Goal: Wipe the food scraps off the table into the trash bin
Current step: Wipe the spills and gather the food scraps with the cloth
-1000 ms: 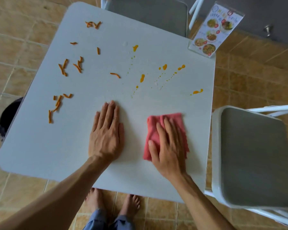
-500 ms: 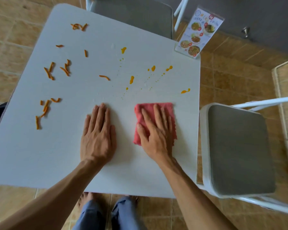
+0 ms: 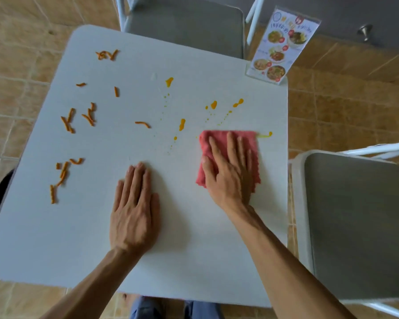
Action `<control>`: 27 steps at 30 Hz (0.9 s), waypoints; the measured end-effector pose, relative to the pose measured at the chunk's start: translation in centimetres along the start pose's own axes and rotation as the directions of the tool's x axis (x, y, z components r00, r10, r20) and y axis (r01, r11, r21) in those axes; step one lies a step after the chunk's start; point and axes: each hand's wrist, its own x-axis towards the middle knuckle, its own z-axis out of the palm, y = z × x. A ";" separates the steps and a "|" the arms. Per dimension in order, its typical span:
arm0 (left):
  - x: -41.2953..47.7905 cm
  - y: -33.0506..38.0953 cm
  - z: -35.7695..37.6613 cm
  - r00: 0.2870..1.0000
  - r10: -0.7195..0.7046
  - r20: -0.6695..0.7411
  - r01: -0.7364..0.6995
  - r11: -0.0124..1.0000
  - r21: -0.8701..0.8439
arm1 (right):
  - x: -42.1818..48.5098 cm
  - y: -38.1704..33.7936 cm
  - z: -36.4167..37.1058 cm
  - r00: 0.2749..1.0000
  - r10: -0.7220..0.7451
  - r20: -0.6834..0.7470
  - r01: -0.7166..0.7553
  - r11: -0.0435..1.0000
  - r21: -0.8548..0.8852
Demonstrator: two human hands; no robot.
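I see the right hand point(image 3: 230, 173) pressing flat, fingers straight, on the folded pink cloth point(image 3: 217, 137) toward the right of the white square table point(image 3: 194, 261), the left hand point(image 3: 134, 210) spread flat nearby, and orange food strips point(image 3: 67, 124) scattered well left.

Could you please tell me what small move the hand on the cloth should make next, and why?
Probably slide the right hand and its pink cloth leftward through the orange sauce drops: the cloth's far edge meets a streak, and the scraps and what looks like the bin lie left.
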 end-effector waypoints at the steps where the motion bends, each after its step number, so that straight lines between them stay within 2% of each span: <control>1: 0.0 -0.1 -0.1 1.000 0.010 -0.001 -0.010 1.000 -0.020 | -1.3 -0.8 -0.1 0.996 -0.089 0.031 0.088 0.996 0.031; 4: -0.2 -0.9 -0.6 1.000 0.003 -0.003 -0.004 0.996 -0.084 | -6.9 0.5 -1.9 0.940 -0.316 0.126 0.306 0.947 0.093; 6: -0.1 -1.5 -0.8 0.998 -0.058 -0.025 0.057 0.996 -0.063 | -9.4 2.9 -3.3 0.908 -0.386 0.161 0.380 0.922 0.071; 8: 0.2 -1.6 -0.9 0.994 -0.107 -0.024 0.107 0.994 -0.021 | -8.9 4.7 -3.9 0.919 -0.361 0.158 0.359 0.932 0.041; 10: 0.3 -1.4 -0.8 0.991 -0.132 -0.013 0.132 0.991 0.002 | -5.8 4.3 -3.0 0.955 -0.267 0.125 0.267 0.963 0.020; 13: 0.1 -1.3 -0.7 0.989 -0.150 0.003 0.150 0.988 0.018 | 0.9 -0.6 -0.3 0.988 -0.146 0.044 0.146 0.989 0.012; 15: -0.1 -1.5 -0.7 0.987 -0.158 0.014 0.158 0.987 0.037 | 3.5 -4.8 1.4 0.983 -0.177 0.045 0.175 0.984 0.038; 18: -0.2 -1.4 -0.7 0.984 -0.175 0.030 0.173 0.983 0.055 | 2.3 -7.3 1.9 0.921 -0.364 0.138 0.355 0.931 0.082; 21: 0.0 -1.1 -0.8 0.973 -0.226 0.032 0.224 0.973 0.059 | -1.0 -4.3 0.1 0.818 -0.543 0.191 0.527 0.840 0.131; 24: 0.2 -0.8 -0.8 0.949 -0.316 0.017 0.314 0.947 0.069 | -2.9 -1.4 -1.3 0.783 -0.578 0.229 0.560 0.816 0.144; 27: 0.2 -0.9 -0.7 0.943 -0.332 0.018 0.330 0.941 0.070 | -1.6 -3.4 -0.4 0.757 -0.617 0.214 0.597 0.787 0.158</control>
